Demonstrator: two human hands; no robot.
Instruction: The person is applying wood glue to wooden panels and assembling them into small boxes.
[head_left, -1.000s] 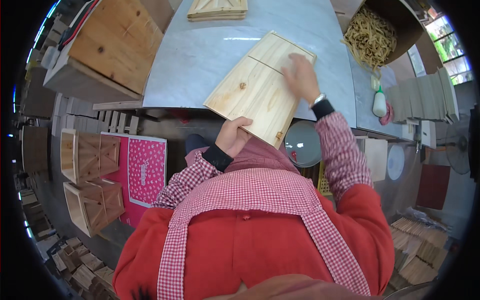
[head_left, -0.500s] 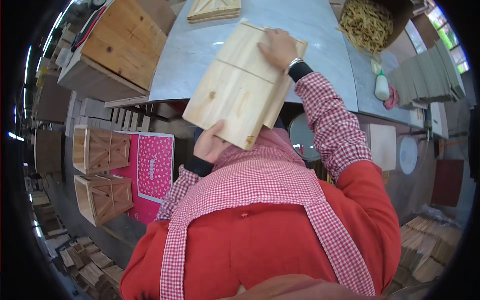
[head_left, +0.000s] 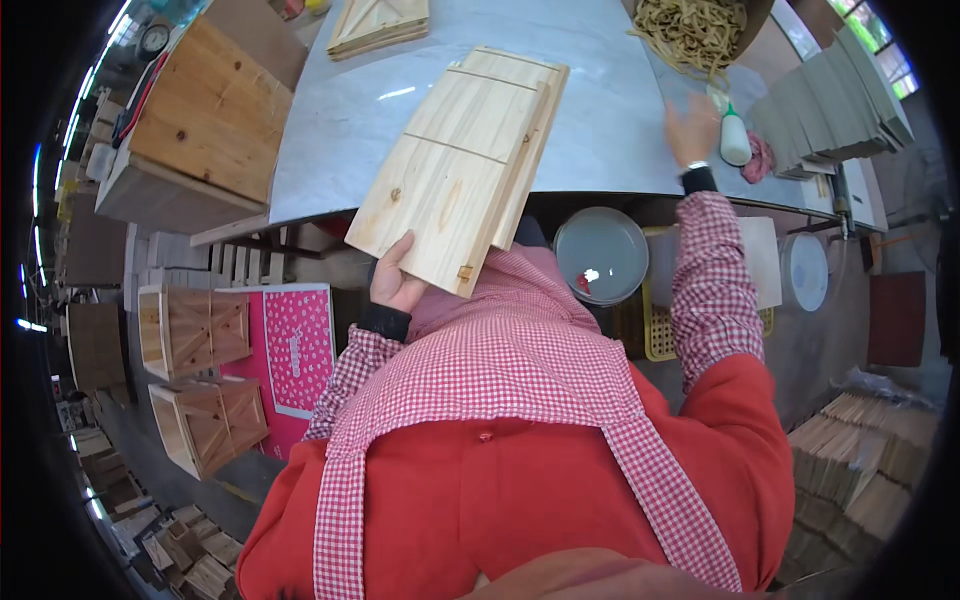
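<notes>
My left hand (head_left: pixel 397 284) grips the near end of a pale wooden panel assembly (head_left: pixel 450 160), thumb on its top face. The assembly tilts up from my lap over the table edge. Two grooves cross its face, and a side board runs along its right. My right hand (head_left: pixel 692 132) is off the wood, above the right part of the table, fingers stretched out and somewhat blurred, holding nothing I can see. Close to its right stands a white squeeze bottle (head_left: pixel 735 140) with a green tip, beside a pink cloth (head_left: pixel 758 158).
Stacked wooden frames (head_left: pixel 380 22) lie on the table (head_left: pixel 330 130) at far left. A box of tan rubbery strips (head_left: pixel 690 30) and a stack of grey boards (head_left: pixel 830 105) stand right. Below are a round basin (head_left: pixel 600 255) and wooden crates (head_left: pixel 205 330).
My right hand has let go of the panel assembly's far end and moved right to beside the squeeze bottle. My left hand still holds the assembly, which has shifted slightly left in view.
</notes>
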